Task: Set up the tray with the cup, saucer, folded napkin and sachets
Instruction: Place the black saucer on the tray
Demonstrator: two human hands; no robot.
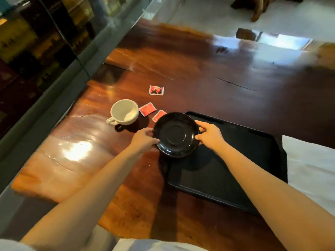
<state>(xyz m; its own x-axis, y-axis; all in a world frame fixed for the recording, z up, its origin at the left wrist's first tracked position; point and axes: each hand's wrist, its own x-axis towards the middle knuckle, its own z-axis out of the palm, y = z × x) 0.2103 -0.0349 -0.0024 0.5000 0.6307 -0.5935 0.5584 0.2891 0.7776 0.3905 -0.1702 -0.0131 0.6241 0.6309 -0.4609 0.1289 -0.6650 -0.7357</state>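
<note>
A black saucer (176, 135) is held between both hands above the left edge of the black tray (241, 171). My left hand (144, 139) grips its left rim and my right hand (210, 134) grips its right rim. A white cup (124, 112) stands upright on the wooden table left of the saucer, handle toward me. Three red sachets lie on the table: one (156, 90) farther back, one (147, 109) beside the cup, and one (158, 115) partly hidden behind the saucer. A white napkin (311, 163) lies to the right of the tray.
The wooden table (181, 73) is glossy and stretches far back. A glass wall (72, 51) runs along its left side. A white cloth (154, 246) shows at the near edge.
</note>
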